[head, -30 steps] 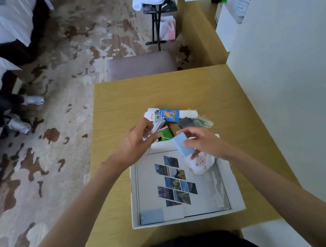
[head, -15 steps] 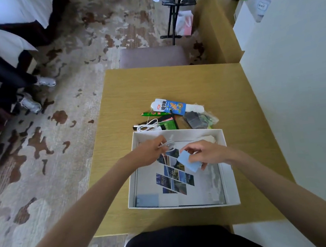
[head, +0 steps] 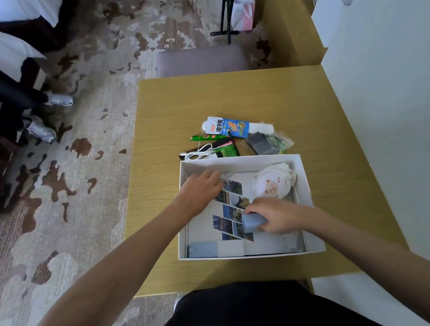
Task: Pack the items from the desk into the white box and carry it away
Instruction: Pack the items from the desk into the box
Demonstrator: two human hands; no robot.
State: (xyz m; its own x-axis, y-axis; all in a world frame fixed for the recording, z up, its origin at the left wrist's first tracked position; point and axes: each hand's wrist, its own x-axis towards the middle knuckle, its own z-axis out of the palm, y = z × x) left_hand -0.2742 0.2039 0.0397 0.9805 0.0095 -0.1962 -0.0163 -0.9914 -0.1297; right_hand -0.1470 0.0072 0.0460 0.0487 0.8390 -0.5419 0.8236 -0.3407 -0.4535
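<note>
White box, open-topped, holds photo-printed sheet and plush.

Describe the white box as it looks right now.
The white box is an open, shallow rectangular tray, cardboard by the look, lying flat on the desk near its front edge. Its floor shows a printed sheet with small photo tiles. A round white plush sits in the far right corner. Both hands are inside: the left hand on a white cable, the right hand holding a pale blue block.
</note>
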